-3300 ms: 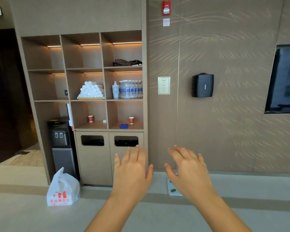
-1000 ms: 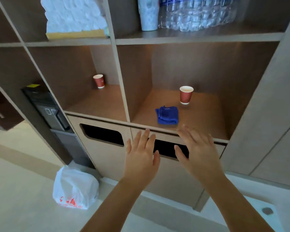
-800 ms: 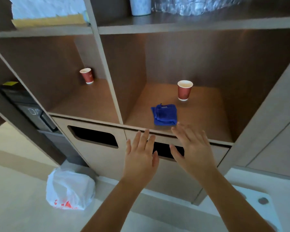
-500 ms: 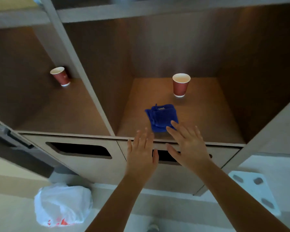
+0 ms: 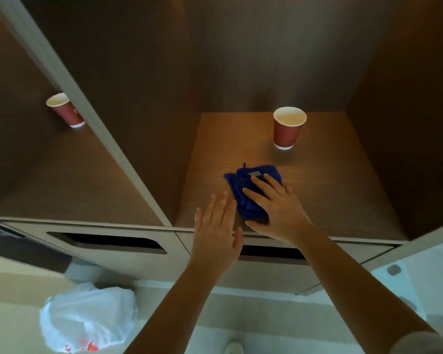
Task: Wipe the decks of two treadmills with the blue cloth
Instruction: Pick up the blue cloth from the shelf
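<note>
While the right hand (image 5: 279, 213) lies on the blue cloth (image 5: 246, 200) with fingers straight and spread, its thumb sticks out along the cloth's near edge and nothing is curled round the fabric. Cloth is crumpled, small grey tag on top, sitting on the wooden floor of the right-hand shelf compartment (image 5: 338, 190), near the front edge. Left hand (image 5: 215, 233) is flat too, fingers straight and together, at 8 o'clock of the cloth over the shelf's front lip. Its fingertips are just beside the cloth; can't tell if they touch the cloth or the wood. Hands are close together but apart. Red paper cup (image 5: 288, 129) stands upright at 1 o'clock of the cloth, deeper in the same compartment. Second red paper cup (image 5: 64, 111) sits in the left compartment, partly behind the divider. Below the shelf, cabinet front with a dark slot opening (image 5: 108, 242). White plastic bag (image 5: 87, 318) with red print is on the floor at 7 o'clock. White bathroom scale (image 5: 399, 284) is on the floor at 4 o'clock.
</note>
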`<state>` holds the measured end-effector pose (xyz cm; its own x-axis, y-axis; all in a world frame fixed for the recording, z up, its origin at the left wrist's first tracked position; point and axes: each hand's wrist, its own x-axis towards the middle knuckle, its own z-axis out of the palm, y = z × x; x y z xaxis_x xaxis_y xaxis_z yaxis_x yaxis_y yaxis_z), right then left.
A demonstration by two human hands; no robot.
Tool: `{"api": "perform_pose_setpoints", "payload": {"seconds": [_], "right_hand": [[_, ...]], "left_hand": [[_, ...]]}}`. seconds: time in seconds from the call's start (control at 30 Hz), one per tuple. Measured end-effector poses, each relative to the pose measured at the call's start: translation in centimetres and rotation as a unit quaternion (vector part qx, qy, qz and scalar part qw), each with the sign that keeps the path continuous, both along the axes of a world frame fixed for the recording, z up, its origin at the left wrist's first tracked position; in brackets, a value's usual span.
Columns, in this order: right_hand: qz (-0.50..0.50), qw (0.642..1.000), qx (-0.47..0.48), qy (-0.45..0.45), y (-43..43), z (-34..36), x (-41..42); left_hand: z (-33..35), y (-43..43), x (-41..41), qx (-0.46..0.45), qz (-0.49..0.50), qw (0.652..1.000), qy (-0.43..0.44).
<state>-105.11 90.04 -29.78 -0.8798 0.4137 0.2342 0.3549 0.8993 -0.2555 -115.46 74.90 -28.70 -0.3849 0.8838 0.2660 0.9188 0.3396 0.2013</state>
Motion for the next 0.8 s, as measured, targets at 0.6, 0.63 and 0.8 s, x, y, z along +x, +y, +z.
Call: {"api": "perform_pose_setpoints", "payload": {"seconds": [0.6, 0.63, 0.8], "right_hand": [[-0.027, 0.989, 0.086, 0.119, -3.7, -2.7, 3.9], [-0.030, 0.986, 0.098, 0.128, -3.9, -2.8, 4.0], [-0.030, 0.980, 0.099, 0.170, -4.4, -2.6, 4.2]], "left_hand": [[-2.7, -2.5, 1.7, 0.034, 0.029, 0.996, -0.078], [-2.7, -2.6, 1.8, 0.037, 0.027, 0.996, -0.080], [-2.1, -2.9, 2.1, 0.052, 0.014, 0.994, -0.091]]}}
